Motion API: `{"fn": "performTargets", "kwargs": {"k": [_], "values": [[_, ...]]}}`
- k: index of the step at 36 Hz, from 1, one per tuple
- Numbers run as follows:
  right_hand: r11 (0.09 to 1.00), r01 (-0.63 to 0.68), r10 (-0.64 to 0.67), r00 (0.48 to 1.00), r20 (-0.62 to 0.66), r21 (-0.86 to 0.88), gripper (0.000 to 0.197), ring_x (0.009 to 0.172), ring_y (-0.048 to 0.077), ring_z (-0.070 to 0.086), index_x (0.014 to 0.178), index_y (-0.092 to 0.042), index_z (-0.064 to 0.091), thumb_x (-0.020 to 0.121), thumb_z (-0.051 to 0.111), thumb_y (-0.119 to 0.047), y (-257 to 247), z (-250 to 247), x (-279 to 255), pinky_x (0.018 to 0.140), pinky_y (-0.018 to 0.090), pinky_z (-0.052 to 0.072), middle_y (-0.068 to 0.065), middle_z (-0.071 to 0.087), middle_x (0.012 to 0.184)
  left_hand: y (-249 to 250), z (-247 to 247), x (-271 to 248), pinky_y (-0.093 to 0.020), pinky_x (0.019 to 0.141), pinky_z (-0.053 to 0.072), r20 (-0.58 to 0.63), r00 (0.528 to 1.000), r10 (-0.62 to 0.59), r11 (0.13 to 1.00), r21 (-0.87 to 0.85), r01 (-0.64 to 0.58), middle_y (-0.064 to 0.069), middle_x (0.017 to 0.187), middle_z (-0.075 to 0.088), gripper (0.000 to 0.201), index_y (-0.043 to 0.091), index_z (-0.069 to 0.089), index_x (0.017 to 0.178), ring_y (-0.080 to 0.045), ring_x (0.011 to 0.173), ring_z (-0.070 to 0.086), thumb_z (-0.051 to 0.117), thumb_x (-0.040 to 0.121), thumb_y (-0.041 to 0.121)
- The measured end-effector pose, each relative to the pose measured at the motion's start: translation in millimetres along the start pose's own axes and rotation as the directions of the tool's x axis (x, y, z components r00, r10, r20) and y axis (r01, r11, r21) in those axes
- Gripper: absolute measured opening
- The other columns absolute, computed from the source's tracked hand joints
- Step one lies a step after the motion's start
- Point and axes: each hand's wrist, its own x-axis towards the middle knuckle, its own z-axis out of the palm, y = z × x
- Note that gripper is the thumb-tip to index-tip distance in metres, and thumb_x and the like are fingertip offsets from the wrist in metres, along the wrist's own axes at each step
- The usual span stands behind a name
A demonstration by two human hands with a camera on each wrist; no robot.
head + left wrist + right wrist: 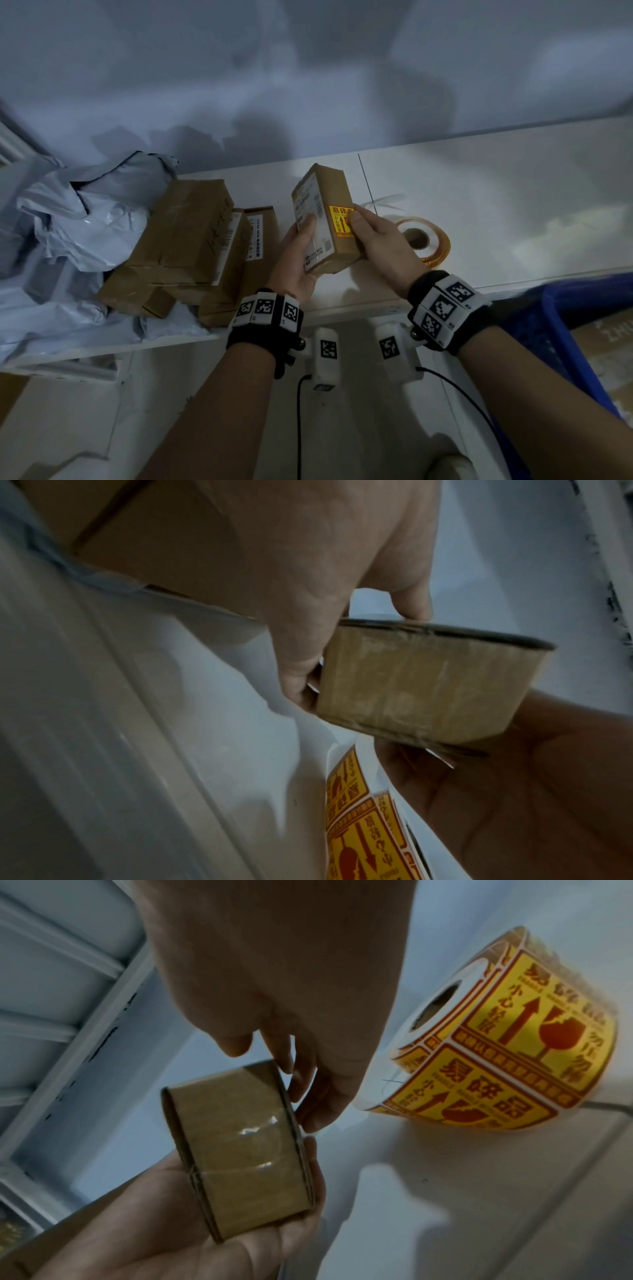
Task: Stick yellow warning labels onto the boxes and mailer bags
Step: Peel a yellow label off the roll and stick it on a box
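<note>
The small cardboard box (322, 219) is lifted clear of the white table (496, 192), a little right of centre in the head view, tilted with its printed face toward the person. The left hand (296, 260) cups it from below, palm under the lower end, thumb curled up over the white shipping slip. The right hand (380, 240) grips the box's right edge, thumb pressing flat on the yellow warning label (339, 221) stuck beside the slip (the fingers wrap behind, as the right wrist view shows). Just beyond that hand, the roll of yellow labels (507, 1031) lies on the tabletop, its red print glossy. At mid-left of the head view, more brown boxes (191, 240) lean in a loose stack against crumpled grey mailer bags (85, 219). A blue plastic crate (561, 329) sits at lower right, and a pale wall rises behind the table.
</note>
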Motion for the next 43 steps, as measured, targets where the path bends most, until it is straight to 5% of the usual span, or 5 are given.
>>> {"fn": "performTargets", "kwargs": {"k": [3,7,20,31,43], "values": [[1.000,-0.009,0.010,1.000,0.029,-0.013,0.051,0.103,-0.002,0.061,0.146,-0.028,0.040,0.100,0.045,-0.050,-4.4,1.8,-2.3,0.085,0.011,0.047,-0.013,0.061,0.123,3.6,2.6,-0.1,-0.041,0.082,0.059,-0.041,0.999,0.036,0.998,0.059,-0.034,-0.022,0.131,0.062,0.056,0.010,0.054,0.137,-0.033,0.109,0.064,0.066,0.088,0.036],[1.000,0.018,-0.018,0.998,0.053,-0.010,0.019,0.065,-0.024,0.057,0.110,-0.040,0.036,0.101,0.051,-0.032,-10.6,5.4,-9.2,0.058,-0.002,0.041,-0.030,0.053,0.087,4.3,2.7,-0.5,-0.039,0.079,0.060,-0.087,0.992,0.087,0.989,0.130,-0.075,-0.014,0.120,0.070,0.036,0.014,0.059,0.130,-0.031,0.106,0.070,0.064,0.095,0.020],[0.970,-0.056,0.058,0.998,0.001,-0.235,0.034,0.096,0.015,0.068,0.129,-0.026,0.054,0.094,0.051,-0.023,19.9,24.9,4.2,0.089,0.043,0.056,-0.005,0.070,0.113,2.2,-7.4,-2.7,-0.039,0.082,0.060,-0.179,0.980,0.088,0.924,0.383,-0.013,-0.010,0.116,0.071,0.021,0.019,0.060,0.119,-0.024,0.096,0.072,0.048,0.102,0.011],[0.990,-0.070,0.071,0.997,0.003,-0.119,0.035,0.094,0.013,0.067,0.127,-0.029,0.055,0.096,0.047,-0.013,34.9,27.0,9.0,0.080,0.031,0.053,-0.005,0.070,0.115,-0.4,-10.6,1.0,-0.038,0.082,0.058,-0.229,0.973,0.013,0.916,0.393,0.080,-0.010,0.124,0.068,0.029,0.015,0.057,0.128,-0.025,0.101,0.069,0.046,0.102,0.008],[0.986,-0.058,0.057,0.998,-0.005,-0.155,0.031,0.104,0.016,0.067,0.127,-0.028,0.052,0.098,0.039,-0.027,43.5,31.8,13.4,0.096,0.046,0.053,-0.005,0.069,0.118,-3.1,-6.2,0.7,-0.046,0.098,0.054,-0.255,0.967,-0.011,0.901,0.417,0.120,-0.008,0.127,0.067,0.033,0.016,0.054,0.133,-0.025,0.111,0.066,0.044,0.103,0.011]]}}
